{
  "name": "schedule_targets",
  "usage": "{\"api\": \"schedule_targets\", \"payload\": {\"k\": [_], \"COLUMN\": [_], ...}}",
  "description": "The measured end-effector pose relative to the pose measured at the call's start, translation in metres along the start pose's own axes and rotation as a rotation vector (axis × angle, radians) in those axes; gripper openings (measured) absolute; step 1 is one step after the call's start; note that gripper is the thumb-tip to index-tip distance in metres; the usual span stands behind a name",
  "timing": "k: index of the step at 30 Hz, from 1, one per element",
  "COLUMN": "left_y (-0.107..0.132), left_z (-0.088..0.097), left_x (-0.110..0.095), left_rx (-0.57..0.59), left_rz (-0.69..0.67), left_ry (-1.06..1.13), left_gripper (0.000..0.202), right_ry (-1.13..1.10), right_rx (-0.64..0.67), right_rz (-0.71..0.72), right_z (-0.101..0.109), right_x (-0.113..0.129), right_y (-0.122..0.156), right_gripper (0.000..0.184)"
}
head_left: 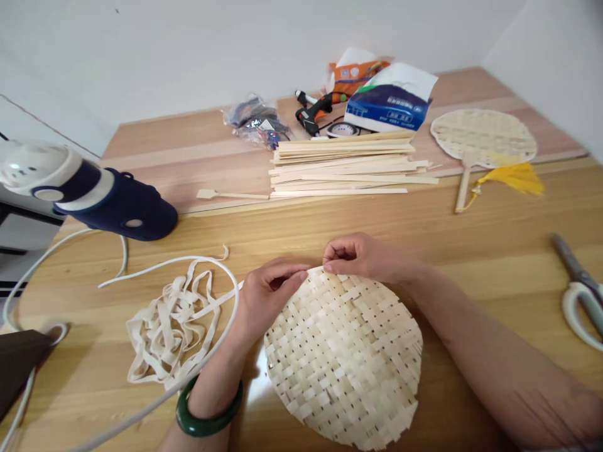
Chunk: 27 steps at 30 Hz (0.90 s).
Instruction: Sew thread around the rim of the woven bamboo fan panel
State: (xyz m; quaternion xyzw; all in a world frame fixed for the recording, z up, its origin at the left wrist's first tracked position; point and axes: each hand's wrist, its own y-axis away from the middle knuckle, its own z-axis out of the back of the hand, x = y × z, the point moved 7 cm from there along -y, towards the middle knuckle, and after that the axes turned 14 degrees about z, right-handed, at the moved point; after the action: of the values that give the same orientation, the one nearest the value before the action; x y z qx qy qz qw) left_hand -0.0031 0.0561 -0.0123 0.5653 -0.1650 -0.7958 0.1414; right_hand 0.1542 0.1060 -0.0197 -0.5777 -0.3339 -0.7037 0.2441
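A round woven bamboo fan panel (348,358) lies in front of me, its edge uneven at the right and bottom. My left hand (271,292) pinches its upper left rim, thumb on top. At the top of the rim, my right hand (358,256) pinches with thumb and index finger. A short stretch of white edging shows on the rim between both hands. Cream fabric tape (174,329) lies in a loose heap at the left, and one strand runs from it to my left hand. A green bangle (210,422) circles my left wrist.
Bamboo strips (348,166) lie stacked behind, near a glue gun (313,113) and a blue tissue pack (391,103). A finished fan (483,138) with a yellow tassel lies back right, scissors (581,292) at the right edge. A navy-covered bottle (113,194) and white cable (230,326) occupy the left.
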Motion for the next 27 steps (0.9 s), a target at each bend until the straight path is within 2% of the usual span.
{"api": "schedule_targets", "payload": {"k": [3,7,12,16,22,27], "left_y": [-0.001,-0.001,0.002,0.0,-0.002,0.0], "left_z": [-0.002,-0.004,-0.005,-0.007,-0.011,-0.013], "left_x": [0.005,0.012,0.013,0.014,0.017,0.009], "left_rx": [0.034,0.077,0.067,0.101,0.139,0.155], "left_rz": [0.029,0.128,0.19,0.197,0.203,0.153], "left_ry": [-0.025,0.062,0.148,0.18,0.19,0.201], "left_gripper": [0.021,0.022,0.019,0.018,0.018,0.026], "right_ry": [0.011,0.024,0.029,-0.015,0.015,-0.011], "right_rx": [-0.003,0.011,0.029,-0.006,0.011,0.041], "right_rz": [0.005,0.001,0.0,-0.007,0.021,0.031], "right_z": [0.0,-0.001,-0.003,-0.004,-0.009,-0.009], "right_x": [-0.001,-0.003,0.001,0.001,-0.004,-0.007], "right_y": [0.0,0.0,0.001,0.0,-0.003,-0.003], "right_gripper": [0.02,0.021,0.024,0.028,0.026,0.023]}}
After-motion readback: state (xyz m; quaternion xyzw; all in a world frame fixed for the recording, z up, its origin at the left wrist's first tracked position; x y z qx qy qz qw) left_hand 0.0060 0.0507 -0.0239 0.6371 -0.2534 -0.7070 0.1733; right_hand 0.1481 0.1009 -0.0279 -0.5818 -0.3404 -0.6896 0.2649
